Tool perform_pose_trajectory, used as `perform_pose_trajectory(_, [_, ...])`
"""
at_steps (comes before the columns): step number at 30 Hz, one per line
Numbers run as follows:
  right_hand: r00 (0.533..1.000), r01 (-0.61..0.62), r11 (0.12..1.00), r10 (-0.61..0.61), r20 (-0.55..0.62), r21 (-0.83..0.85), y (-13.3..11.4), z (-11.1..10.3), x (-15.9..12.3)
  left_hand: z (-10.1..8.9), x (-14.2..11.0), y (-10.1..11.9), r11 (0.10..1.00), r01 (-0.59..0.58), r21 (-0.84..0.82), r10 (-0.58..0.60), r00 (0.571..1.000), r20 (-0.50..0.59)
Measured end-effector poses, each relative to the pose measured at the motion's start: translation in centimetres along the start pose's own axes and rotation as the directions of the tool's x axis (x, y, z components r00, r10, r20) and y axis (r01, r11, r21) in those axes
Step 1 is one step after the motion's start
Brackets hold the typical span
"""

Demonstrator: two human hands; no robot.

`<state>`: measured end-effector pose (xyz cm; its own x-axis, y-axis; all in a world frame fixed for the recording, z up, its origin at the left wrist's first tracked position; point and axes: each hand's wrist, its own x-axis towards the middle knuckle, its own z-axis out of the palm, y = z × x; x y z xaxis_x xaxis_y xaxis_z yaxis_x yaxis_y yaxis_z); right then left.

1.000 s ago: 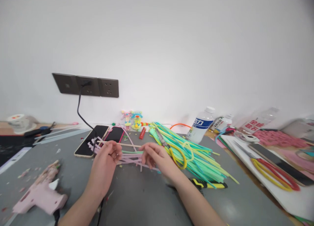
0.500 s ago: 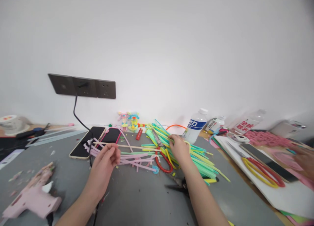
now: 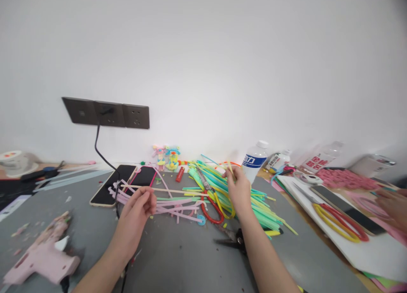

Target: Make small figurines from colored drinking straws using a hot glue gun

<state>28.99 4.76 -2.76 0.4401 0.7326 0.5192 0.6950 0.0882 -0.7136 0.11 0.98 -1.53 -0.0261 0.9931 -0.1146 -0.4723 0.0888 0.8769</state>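
Note:
My left hand (image 3: 140,206) hovers over the near side of the pink pipe cleaners (image 3: 162,204), thumb and fingers curled together; what is between them, if anything, does not show. My right hand (image 3: 238,189) is closed in a pinch, with a short pale yellow pipe cleaner (image 3: 231,167) sticking up from the fingertips. Beneath it spreads a pile of green and yellow pipe cleaners (image 3: 263,212). Scissors with red and yellow handles (image 3: 213,219) lie on that pile. Black-handled scissors (image 3: 233,241) rest by my right forearm.
A pink glue gun (image 3: 44,259) lies at the left. Two phones (image 3: 112,185) lie under a black cable (image 3: 104,155). Two small figures (image 3: 167,157), a red lighter (image 3: 180,174) and a bottle (image 3: 253,161) stand or lie near the wall. Another person's hand (image 3: 392,204) is at the far right.
My right hand has lifted slightly off the green and yellow pile and turned upward, with a pale yellow pipe cleaner now showing at its fingertips. My left hand has barely moved.

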Motion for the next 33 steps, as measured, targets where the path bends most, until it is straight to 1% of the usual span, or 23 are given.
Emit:
perform_pose_trajectory(4, [0.986,0.018,0.986,0.010,-0.165,0.168,-1.2,-0.8,0.1,0.1,-0.1,0.1,1.000,0.015,0.013,-0.015,1.000,-0.006])
perform_pose_trajectory(7, [0.953,0.104,0.944,-0.005,-0.302,0.314,-1.7,-1.1,0.1,0.1,0.0,0.1,1.000,0.011,0.020,-0.011,1.000,-0.001])
perform_pose_trajectory(8, [0.948,0.125,0.932,-0.011,-0.317,0.340,-1.7,-1.2,0.1,0.1,0.0,0.0,1.000,0.009,0.023,-0.009,1.000,0.001])
perform_pose_trajectory(9, [0.957,0.131,0.930,-0.028,-0.289,0.344,-1.7,-1.1,0.1,0.2,0.0,0.0,1.000,0.008,0.027,-0.009,1.000,0.003])
perform_pose_trajectory(10, [0.975,0.127,0.937,-0.056,-0.217,0.326,-1.6,-1.0,0.0,0.2,0.1,0.0,1.000,0.009,0.030,-0.009,1.000,0.005])
perform_pose_trajectory(11, [0.989,0.122,0.946,-0.090,-0.116,0.301,-1.6,-0.9,-0.1,0.2,0.1,0.0,0.999,0.010,0.031,-0.010,1.000,0.007])
perform_pose_trajectory(12, [0.992,0.125,0.953,-0.130,-0.002,0.276,-1.6,-0.7,-0.3,0.2,0.1,0.0,0.999,0.014,0.034,-0.015,1.000,0.008])
perform_pose_trajectory(13, [0.979,0.139,0.956,-0.172,0.108,0.259,-1.7,-0.4,-0.5,0.3,0.1,0.0,0.999,0.020,0.040,-0.020,1.000,0.010])
perform_pose_trajectory(14, [0.957,0.161,0.954,-0.214,0.197,0.253,-2.0,-0.2,-0.8,0.3,0.1,0.0,0.998,0.026,0.051,-0.026,1.000,0.015])
perform_pose_trajectory(16, [0.898,0.221,0.938,-0.302,0.320,0.265,-2.8,0.3,-1.6,0.4,0.0,-0.1,0.995,0.050,0.086,-0.054,0.998,0.037])
perform_pose_trajectory(17, [0.858,0.257,0.926,-0.350,0.376,0.275,-3.3,0.5,-2.0,0.5,-0.1,-0.1,0.992,0.070,0.107,-0.077,0.995,0.056])
perform_pose_trajectory(19, [0.758,0.343,0.890,-0.451,0.472,0.299,-4.1,1.0,-2.9,0.6,-0.2,-0.3,0.982,0.122,0.143,-0.136,0.986,0.095])
perform_pose_trajectory(21, [0.663,0.423,0.844,-0.536,0.523,0.328,-4.7,1.6,-3.6,0.7,-0.3,-0.5,0.971,0.166,0.171,-0.189,0.974,0.123])
perform_pose_trajectory(22, [0.627,0.456,0.822,-0.568,0.533,0.341,-4.8,1.9,-3.9,0.8,-0.3,-0.5,0.967,0.176,0.182,-0.203,0.969,0.138])
perform_pose_trajectory(24, [0.568,0.506,0.785,-0.614,0.547,0.356,-4.9,2.3,-4.2,0.7,-0.4,-0.7,0.965,0.176,0.195,-0.209,0.963,0.168])
perform_pose_trajectory(25, [0.550,0.523,0.773,-0.628,0.550,0.359,-4.9,2.5,-4.3,0.6,-0.4,-0.7,0.966,0.167,0.199,-0.204,0.962,0.182])
perform_pose_trajectory(26, [0.538,0.535,0.765,-0.636,0.553,0.360,-4.9,2.6,-4.4,0.5,-0.4,-0.7,0.966,0.154,0.206,-0.195,0.962,0.193])
perform_pose_trajectory(28, [0.530,0.545,0.759,-0.641,0.556,0.356,-4.8,2.7,-4.4,0.3,-0.3,-0.8,0.965,0.113,0.238,-0.165,0.963,0.211])
perform_pose_trajectory(31, [0.533,0.551,0.765,-0.630,0.565,0.333,-4.7,2.6,-4.3,0.0,-0.2,-1.0,0.950,0.043,0.308,-0.119,0.965,0.235])
perform_pose_trajectory(32, [0.539,0.552,0.771,-0.620,0.570,0.316,-4.6,2.5,-4.2,0.0,-0.2,-1.1,0.950,0.024,0.310,-0.100,0.968,0.230])
perform_pose_trajectory(33, [0.555,0.551,0.783,-0.602,0.574,0.288,-4.4,2.4,-4.1,0.0,-0.1,-1.1,0.956,0.010,0.294,-0.076,0.974,0.212])
